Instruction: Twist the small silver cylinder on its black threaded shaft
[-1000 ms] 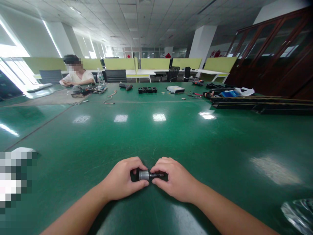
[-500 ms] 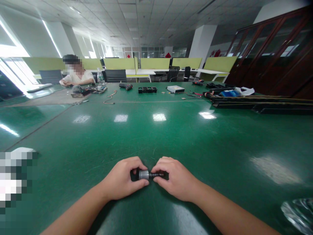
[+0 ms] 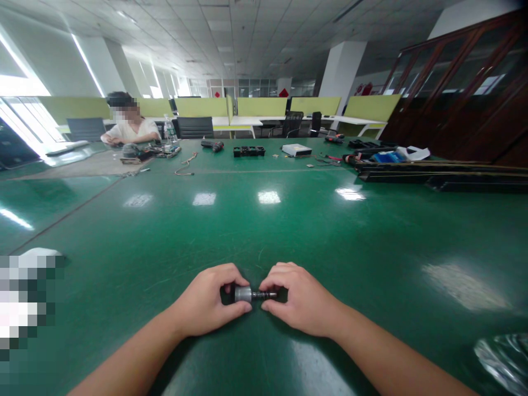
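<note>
Head view: both forearms (image 3: 138, 347) are angling inward over the green bench (image 3: 264, 236). The left hand (image 3: 206, 302) is holding a silver-gray cylinder (image 3: 243, 294); the right hand (image 3: 303, 302) is curving narrowly around its dark, ridged shaft (image 3: 266, 295), whether pinching, one cannot tell. The cylinder is lying sideways between the hands.

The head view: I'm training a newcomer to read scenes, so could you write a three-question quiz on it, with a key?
1. What does the left hand curl around?
A) white box
B) silver cylinder
C) clear bottle

2. True or false: the right hand's thumb and forefinger tips are apart.

3. Fill in the colour: the table has a ____ top.

Key: 1. B; 2. true; 3. green
</note>
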Available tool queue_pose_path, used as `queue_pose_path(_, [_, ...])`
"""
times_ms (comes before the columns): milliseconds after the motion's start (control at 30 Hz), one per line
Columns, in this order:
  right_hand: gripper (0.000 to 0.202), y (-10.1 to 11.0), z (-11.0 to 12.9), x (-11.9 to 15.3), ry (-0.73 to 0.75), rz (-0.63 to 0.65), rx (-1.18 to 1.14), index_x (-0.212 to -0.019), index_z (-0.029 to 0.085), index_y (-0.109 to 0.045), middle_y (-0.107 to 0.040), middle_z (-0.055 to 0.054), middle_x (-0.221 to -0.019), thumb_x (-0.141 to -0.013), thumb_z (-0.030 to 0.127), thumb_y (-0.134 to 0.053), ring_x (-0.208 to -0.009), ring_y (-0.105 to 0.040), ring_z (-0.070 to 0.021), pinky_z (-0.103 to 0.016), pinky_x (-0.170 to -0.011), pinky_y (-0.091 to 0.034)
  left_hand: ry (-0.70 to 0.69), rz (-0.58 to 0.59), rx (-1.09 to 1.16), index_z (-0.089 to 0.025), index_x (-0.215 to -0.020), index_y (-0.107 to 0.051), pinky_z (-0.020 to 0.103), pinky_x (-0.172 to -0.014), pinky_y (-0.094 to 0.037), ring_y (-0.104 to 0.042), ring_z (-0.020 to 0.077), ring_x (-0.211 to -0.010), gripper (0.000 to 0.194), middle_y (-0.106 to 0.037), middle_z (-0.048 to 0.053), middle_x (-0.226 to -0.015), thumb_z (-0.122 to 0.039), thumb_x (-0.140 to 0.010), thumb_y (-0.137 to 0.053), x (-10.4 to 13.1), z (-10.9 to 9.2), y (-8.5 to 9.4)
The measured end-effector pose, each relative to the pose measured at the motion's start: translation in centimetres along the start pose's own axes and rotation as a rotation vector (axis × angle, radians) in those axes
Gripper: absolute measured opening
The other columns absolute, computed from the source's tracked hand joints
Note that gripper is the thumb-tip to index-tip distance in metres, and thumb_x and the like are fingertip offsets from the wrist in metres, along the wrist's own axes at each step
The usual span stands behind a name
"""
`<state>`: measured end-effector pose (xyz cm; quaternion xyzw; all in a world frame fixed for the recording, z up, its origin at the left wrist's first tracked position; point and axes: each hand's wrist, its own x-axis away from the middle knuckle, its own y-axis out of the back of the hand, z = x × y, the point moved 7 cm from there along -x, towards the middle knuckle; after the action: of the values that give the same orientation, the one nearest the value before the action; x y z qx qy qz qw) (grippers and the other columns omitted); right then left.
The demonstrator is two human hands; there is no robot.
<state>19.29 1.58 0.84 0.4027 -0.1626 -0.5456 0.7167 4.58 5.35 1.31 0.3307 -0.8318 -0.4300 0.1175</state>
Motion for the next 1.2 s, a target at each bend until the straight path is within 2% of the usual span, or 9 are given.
queue_pose_path(733, [0.008,1.3,-0.4,-0.1,-0.027,0.036,0.073,-0.079,0.02,-0.072,-0.065,0.001,-0.074,-0.073,0.014,-0.072,-0.074,-0.058,-0.0149,-0.031,-0.076,-0.039,0.0,-0.001,0.024,-0.019,-0.094,-0.066,0.026,-0.068,-0.043,-0.057,0.0158,-0.074,0.018,-0.064,0.001,-0.084,-0.027,-0.079,-0.072,0.4,0.1,0.3])
queue_pose_path(967, [0.01,2.4,-1.5,0.2,-0.058,0.04,0.131,-0.076,0.019,-0.072,-0.065,0.0,-0.07,-0.072,0.011,-0.068,-0.07,-0.058,-0.0149,-0.029,-0.07,-0.041,-0.009,-0.007,0.038,-0.019,-0.094,-0.067,0.026,-0.068,-0.044,-0.058,0.0157,-0.074,0.018,-0.064,0.001,-0.085,-0.027,-0.079,-0.072,0.4,0.2,0.4])
queue_pose_path(1200, [0.008,1.9,-0.9,0.0,-0.042,0.049,0.088,-0.077,0.02,-0.073,-0.065,0.0,-0.071,-0.072,0.013,-0.07,-0.07,-0.058,-0.0152,-0.029,-0.07,-0.042,-0.015,-0.014,0.047,-0.019,-0.093,-0.067,0.025,-0.068,-0.044,-0.058,0.0156,-0.074,0.017,-0.064,0.002,-0.084,-0.028,-0.079,-0.071,0.3,0.0,0.6])
